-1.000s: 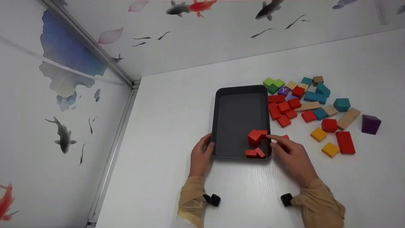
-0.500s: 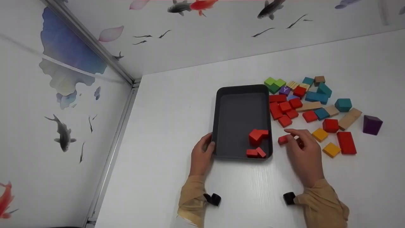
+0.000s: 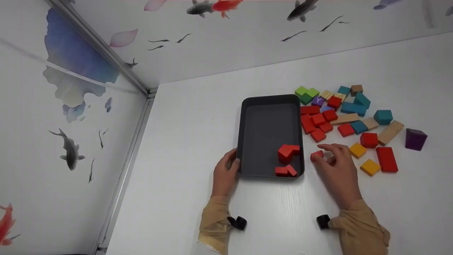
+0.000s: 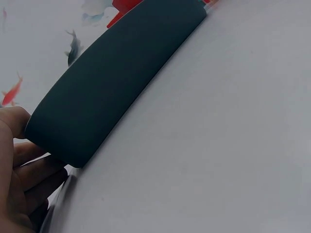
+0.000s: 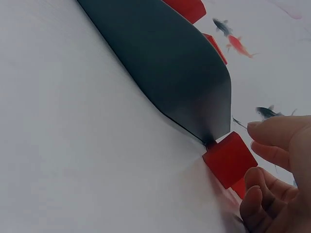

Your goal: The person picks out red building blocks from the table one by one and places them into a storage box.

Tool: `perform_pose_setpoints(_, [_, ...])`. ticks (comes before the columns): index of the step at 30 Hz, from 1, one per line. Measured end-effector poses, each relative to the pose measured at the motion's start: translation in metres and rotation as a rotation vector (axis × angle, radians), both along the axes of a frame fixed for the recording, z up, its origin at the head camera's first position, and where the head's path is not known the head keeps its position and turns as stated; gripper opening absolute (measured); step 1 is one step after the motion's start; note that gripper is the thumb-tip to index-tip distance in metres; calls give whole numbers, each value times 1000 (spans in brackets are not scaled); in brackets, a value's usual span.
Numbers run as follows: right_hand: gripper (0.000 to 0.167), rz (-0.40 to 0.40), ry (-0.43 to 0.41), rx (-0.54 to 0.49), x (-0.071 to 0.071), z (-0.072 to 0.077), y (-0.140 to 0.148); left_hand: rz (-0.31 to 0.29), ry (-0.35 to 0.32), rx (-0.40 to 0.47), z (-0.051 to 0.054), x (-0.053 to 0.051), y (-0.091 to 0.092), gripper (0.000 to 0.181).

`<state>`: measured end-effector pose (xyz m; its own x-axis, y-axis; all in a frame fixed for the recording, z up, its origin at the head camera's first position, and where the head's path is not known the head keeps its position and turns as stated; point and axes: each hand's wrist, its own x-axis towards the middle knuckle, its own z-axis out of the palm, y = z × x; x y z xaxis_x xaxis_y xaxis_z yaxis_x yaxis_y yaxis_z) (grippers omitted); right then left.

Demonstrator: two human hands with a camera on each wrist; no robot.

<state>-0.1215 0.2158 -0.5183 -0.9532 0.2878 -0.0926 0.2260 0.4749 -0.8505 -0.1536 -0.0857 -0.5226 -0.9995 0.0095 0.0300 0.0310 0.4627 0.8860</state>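
A dark grey tray [image 3: 270, 132] lies on the white table, with several red blocks in its lower right corner, among them a larger angular block [image 3: 284, 153]. My left hand [image 3: 224, 173] holds the tray's lower left corner; in the left wrist view its fingers [image 4: 36, 177] reach around that corner. Beside the tray's right wall, my right hand [image 3: 338, 171] hovers around a small red block [image 3: 316, 155], thumb close to it and index finger bent above it with a gap. In the right wrist view, the red block [image 5: 231, 159] partly covers another red piece [image 5: 239, 187].
Right of the tray lies a loose spread of red, green, teal and plain wood blocks. Two yellow blocks [image 3: 370, 167], a long red block [image 3: 386, 159] and a purple block [image 3: 415, 139] lie farthest right. White walls with painted fish stand behind and at the left.
My right hand has pulled back from the tray's right rim to the small red block beside it, and its thumb has shifted left toward that block. The left hand and tray stay put.
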Motion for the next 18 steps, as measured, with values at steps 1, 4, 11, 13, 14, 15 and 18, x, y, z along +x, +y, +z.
perform_pose_setpoints(1, [50, 1, -7, -2, 0, 0, 0, -1, 2, 4, 0, 0, 0, 34])
perform_pose_setpoints(4, [51, 6, -25, -4, 0, 1, -1, -3, 8, 13, 0, 0, 0, 35])
perform_pose_setpoints(11, [50, 25, -41, 46, 0, 0, -3, 4, -1, 12, -1, 1, -1, 34])
perform_pose_setpoints(13, [49, 39, -34, 68, 1, -1, -3, 0, -2, 12, -3, 1, -1, 34])
perform_pose_setpoints(14, [49, 47, -31, 80, 1, 0, -3, -2, -4, 12, -3, 0, -1, 34])
perform_pose_setpoints(15, [49, 56, -30, 92, 1, 0, -3, -4, -4, 10, -4, 0, -1, 34])
perform_pose_setpoints(18, [50, 74, -34, 116, 2, 1, -3, -10, 0, 15, -2, 0, 0, 35])
